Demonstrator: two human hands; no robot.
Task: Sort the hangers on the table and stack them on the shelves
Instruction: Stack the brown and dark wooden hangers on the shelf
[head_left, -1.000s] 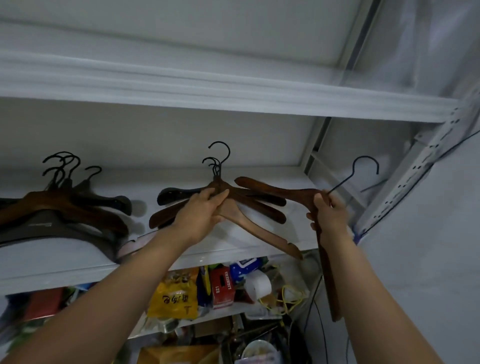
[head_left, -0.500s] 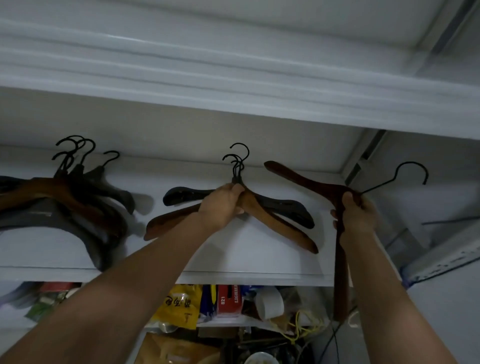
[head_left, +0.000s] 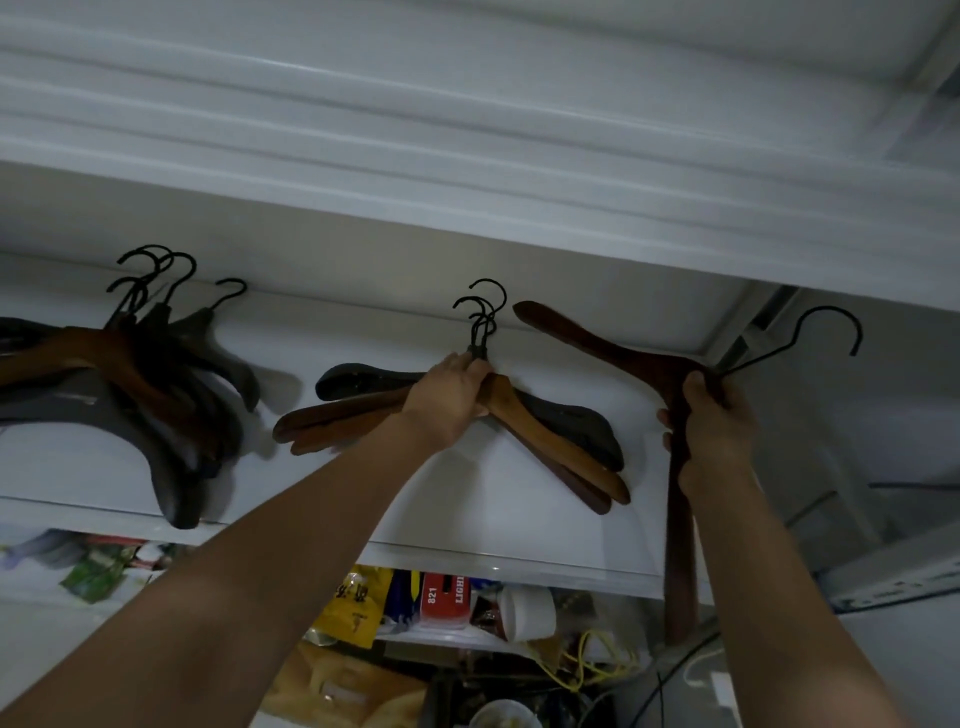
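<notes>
A stack of brown and black wooden hangers (head_left: 561, 441) lies in the middle of the white upper shelf (head_left: 519, 558), black hooks pointing to the back. My left hand (head_left: 452, 397) grips this stack at the neck, just below the hooks. My right hand (head_left: 714, 421) grips the neck of a separate dark brown hanger (head_left: 602, 345), held tilted at the shelf's right end. One of its arms reaches up and left over the shelf, the other hangs down past the shelf edge, and its hook points right.
Another pile of dark and brown hangers (head_left: 150, 384) lies on the same shelf at the left. Another white shelf (head_left: 467, 176) runs close overhead. The lower shelf holds a yellow bag (head_left: 358, 605), a red box (head_left: 444, 597), a white roll (head_left: 527, 610) and cables. A metal upright (head_left: 883, 566) stands at the right.
The dark brown hanger in my right hand has lifted away from the middle stack and moved right. My left hand has stayed on the stack's neck. The view has shifted right.
</notes>
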